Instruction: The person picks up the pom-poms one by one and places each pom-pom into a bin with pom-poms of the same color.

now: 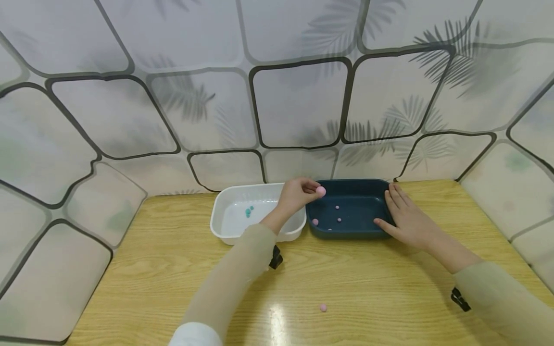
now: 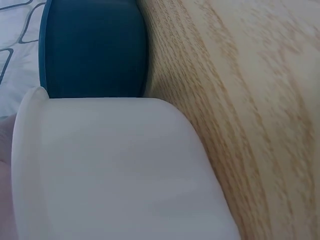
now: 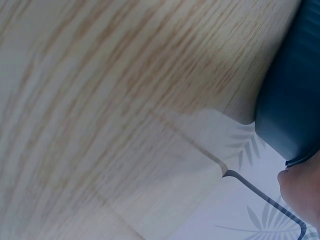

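My left hand (image 1: 295, 196) pinches a pink ball (image 1: 321, 191) above the near-left part of the dark blue tray (image 1: 355, 234). Inside that tray lie several smaller pink balls, one of them (image 1: 315, 222) close to its left wall. My right hand (image 1: 409, 222) rests with straight fingers on the tray's right rim. Beneath my left wrist stands the white tray (image 1: 225, 230), holding a few small teal balls (image 1: 248, 212). In the left wrist view the white tray's outer wall (image 2: 120, 165) fills much of the picture and the held ball is hidden.
A single pink ball (image 1: 323, 307) lies on the wooden table (image 1: 368, 283) near its front. The two trays stand side by side toward the back edge. Behind them hangs a patterned cloth (image 1: 298, 105) with leaf shapes, also at both sides.
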`<move>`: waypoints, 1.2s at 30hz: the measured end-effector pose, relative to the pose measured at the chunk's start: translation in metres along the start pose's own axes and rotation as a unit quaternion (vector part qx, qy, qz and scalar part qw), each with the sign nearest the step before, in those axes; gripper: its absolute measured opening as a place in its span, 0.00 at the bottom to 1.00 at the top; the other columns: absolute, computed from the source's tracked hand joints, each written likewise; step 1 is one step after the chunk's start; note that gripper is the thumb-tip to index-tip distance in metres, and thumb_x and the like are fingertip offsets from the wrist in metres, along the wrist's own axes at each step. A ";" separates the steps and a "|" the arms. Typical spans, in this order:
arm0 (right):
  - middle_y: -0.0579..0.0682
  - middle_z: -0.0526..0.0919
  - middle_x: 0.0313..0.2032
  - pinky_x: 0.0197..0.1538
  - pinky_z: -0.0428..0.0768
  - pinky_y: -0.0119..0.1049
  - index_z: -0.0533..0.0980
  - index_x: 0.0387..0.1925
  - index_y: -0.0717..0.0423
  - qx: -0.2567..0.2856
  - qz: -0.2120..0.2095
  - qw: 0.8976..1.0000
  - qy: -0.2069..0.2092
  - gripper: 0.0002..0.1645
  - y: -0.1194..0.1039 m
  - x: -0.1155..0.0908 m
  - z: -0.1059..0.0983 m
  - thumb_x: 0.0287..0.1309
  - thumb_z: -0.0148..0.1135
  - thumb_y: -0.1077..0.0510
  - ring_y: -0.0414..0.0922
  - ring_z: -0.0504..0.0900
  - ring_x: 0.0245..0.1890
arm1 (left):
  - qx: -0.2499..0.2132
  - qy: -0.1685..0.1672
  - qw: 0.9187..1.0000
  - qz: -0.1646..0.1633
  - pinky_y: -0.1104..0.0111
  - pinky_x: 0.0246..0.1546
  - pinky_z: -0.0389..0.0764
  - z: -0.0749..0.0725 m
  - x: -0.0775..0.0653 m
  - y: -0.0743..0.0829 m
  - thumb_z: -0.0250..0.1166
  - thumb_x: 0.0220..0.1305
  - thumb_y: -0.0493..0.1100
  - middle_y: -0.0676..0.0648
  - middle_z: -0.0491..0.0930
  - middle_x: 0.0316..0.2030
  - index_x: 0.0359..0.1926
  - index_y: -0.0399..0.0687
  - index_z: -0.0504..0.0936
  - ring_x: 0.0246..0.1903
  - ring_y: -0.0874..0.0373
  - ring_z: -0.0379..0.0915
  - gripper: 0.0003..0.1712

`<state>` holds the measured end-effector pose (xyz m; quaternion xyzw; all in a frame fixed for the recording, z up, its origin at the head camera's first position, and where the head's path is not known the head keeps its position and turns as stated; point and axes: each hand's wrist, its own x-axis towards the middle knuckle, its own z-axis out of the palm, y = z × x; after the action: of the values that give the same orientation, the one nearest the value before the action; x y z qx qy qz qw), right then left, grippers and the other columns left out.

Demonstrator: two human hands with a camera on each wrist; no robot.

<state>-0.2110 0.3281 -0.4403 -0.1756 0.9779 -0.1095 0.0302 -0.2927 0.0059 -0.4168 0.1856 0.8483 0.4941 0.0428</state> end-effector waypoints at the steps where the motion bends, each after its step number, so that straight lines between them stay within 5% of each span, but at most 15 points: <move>1: 0.75 0.34 0.82 0.84 0.44 0.67 0.43 0.80 0.79 0.001 0.000 1.000 0.000 0.62 0.000 0.000 0.000 0.77 0.51 0.31 0.70 0.32 0.84 | 0.004 0.000 1.000 -0.001 0.67 0.50 0.89 0.000 0.000 0.001 0.75 0.69 0.43 0.39 0.91 0.49 0.55 0.38 0.89 0.51 0.46 0.89 0.18; 18: 0.76 0.32 0.82 0.85 0.42 0.66 0.40 0.80 0.79 -0.005 -0.002 1.000 -0.007 0.62 0.001 0.000 -0.001 0.78 0.50 0.31 0.71 0.32 0.84 | 0.011 0.005 1.000 0.001 0.66 0.51 0.90 0.000 -0.003 0.003 0.72 0.70 0.37 0.38 0.91 0.50 0.55 0.35 0.88 0.51 0.45 0.89 0.15; 36: 0.76 0.32 0.82 0.85 0.41 0.66 0.41 0.80 0.79 -0.006 -0.002 1.000 -0.011 0.62 0.001 0.001 -0.002 0.78 0.50 0.31 0.71 0.32 0.84 | -0.043 -0.065 0.997 0.012 0.70 0.48 0.88 -0.005 -0.041 0.009 0.69 0.73 0.37 0.37 0.90 0.50 0.55 0.33 0.87 0.49 0.44 0.88 0.14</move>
<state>-0.2122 0.3295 -0.4384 -0.1786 0.9778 -0.1021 0.0393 -0.2534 -0.0089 -0.4112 0.2249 0.8194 0.5178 0.0999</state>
